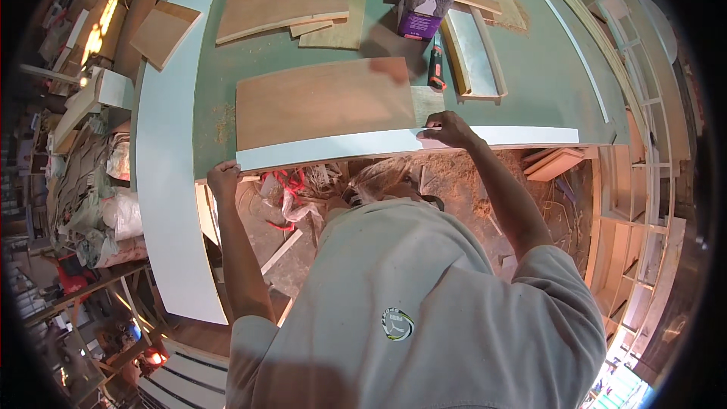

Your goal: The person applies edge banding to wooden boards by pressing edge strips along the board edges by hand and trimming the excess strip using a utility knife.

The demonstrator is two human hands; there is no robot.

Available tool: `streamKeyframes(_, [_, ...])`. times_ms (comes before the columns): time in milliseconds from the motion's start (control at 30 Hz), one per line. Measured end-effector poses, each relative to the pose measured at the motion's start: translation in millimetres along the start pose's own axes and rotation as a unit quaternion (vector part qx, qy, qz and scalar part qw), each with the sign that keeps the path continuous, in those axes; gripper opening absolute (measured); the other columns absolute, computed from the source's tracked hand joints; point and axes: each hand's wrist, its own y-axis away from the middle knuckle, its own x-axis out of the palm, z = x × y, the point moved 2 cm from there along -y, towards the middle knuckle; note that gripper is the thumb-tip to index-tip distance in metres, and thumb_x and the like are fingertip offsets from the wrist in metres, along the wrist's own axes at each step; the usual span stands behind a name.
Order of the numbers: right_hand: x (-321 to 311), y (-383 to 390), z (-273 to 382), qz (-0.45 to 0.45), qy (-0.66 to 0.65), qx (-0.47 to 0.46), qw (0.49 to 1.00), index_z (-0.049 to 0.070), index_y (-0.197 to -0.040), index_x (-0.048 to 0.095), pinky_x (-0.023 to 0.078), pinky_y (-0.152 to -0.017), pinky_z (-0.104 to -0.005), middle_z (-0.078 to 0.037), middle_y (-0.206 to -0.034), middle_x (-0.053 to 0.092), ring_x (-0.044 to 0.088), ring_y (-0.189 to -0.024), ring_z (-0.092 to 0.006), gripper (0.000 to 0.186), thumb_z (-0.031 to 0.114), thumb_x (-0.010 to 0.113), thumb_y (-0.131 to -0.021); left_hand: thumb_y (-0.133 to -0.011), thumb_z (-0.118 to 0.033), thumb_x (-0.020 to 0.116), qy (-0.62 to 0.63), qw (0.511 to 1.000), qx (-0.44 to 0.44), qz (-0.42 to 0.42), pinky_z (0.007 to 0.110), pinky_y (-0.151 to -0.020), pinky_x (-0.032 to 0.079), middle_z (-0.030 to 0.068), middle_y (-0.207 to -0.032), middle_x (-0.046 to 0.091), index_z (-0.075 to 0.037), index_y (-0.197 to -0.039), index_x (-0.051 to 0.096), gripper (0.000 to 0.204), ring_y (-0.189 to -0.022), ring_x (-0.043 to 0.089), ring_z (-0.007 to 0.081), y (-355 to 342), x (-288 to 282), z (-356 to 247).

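Observation:
A long white strip (326, 144) lies along the near edge of the green-topped table, running left to right in front of me. At its left end my left hand (224, 179) is closed, its curled fingers gripping the strip's tip. My right hand (452, 130) reaches over the strip right of its middle, thumb and fingers pinched on it. Just behind the strip, a brown rectangular plywood board (324, 102) lies flat, touching or nearly touching it. A small pale wood piece (429, 103) shows between that board and my right hand.
Behind my right hand lie an orange-and-black utility knife (436, 67), a purple-and-dark can (421, 7) and a shallow wooden frame (475, 53). More plywood pieces (284, 4) lie at the far left. A thin white strip (579, 60) rests at right; a long white panel (168, 182) flanks the table's left side.

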Motion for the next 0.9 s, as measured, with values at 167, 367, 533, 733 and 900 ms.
streamKeyframes(167, [1.0, -0.1, -1.3, 0.009, 0.003, 0.015, 1.000, 0.002, -0.090, 0.074, 0.054, -0.077, -0.0390, -0.014, -0.085, 0.073, 0.071, -0.081, -0.0273, 0.042, 0.042, 0.083, -0.081, -0.088, 0.002, 0.068, -0.017, 1.000, 0.004, 0.005, 0.027, -0.058, 0.059, 0.0148, -0.081, 0.073, 0.010, -0.102, 0.073, 0.017, -0.064, 0.071, 0.0173, -3.8, -0.5, 4.5])
streamKeyframes(367, [2.0, -1.1, 0.5, 0.004, -0.069, 0.036, 0.997, 0.002, -0.087, 0.071, 0.056, -0.078, -0.0358, -0.012, -0.087, 0.075, 0.072, -0.083, -0.0228, 0.039, 0.034, 0.089, -0.076, -0.084, 0.000, 0.072, -0.003, 1.000, 0.008, -0.007, 0.026, -0.056, 0.058, 0.0135, -0.079, 0.074, 0.008, -0.099, 0.076, 0.017, -0.061, 0.070, 0.0159, -4.8, -1.6, 11.3])
streamKeyframes(533, [4.5, 3.8, -8.0, -0.037, -0.032, 0.010, 0.999, 0.001, -0.085, 0.068, 0.056, -0.077, -0.0346, -0.011, -0.088, 0.075, 0.072, -0.082, -0.0206, 0.039, 0.030, 0.091, -0.074, -0.083, 0.000, 0.073, -0.002, 1.000, 0.005, -0.001, 0.026, -0.055, 0.058, 0.0137, -0.079, 0.075, 0.007, -0.101, 0.076, 0.019, -0.061, 0.071, 0.0159, -4.3, 4.6, 4.4])
streamKeyframes(733, [2.0, -3.1, -1.9, -0.017, -0.047, 0.028, 0.998, 0.001, -0.084, 0.067, 0.056, -0.077, -0.0342, -0.010, -0.088, 0.075, 0.071, -0.082, -0.0196, 0.039, 0.031, 0.090, -0.075, -0.083, 0.000, 0.073, 0.005, 1.000, 0.013, -0.008, 0.027, -0.055, 0.058, 0.0144, -0.081, 0.075, 0.008, -0.102, 0.076, 0.020, -0.061, 0.071, 0.0161, -6.1, -3.9, 17.0])
streamKeyframes(900, [0.8, -2.3, -5.2, -0.005, -0.057, 0.060, 0.997, 0.002, -0.084, 0.067, 0.055, -0.077, -0.0335, -0.009, -0.089, 0.075, 0.071, -0.084, -0.0181, 0.039, 0.033, 0.090, -0.075, -0.084, 0.000, 0.073, -0.005, 1.000, 0.003, -0.007, 0.026, -0.056, 0.059, 0.0147, -0.082, 0.075, 0.008, -0.102, 0.075, 0.021, -0.062, 0.071, 0.0165, -6.6, 1.3, 12.3])
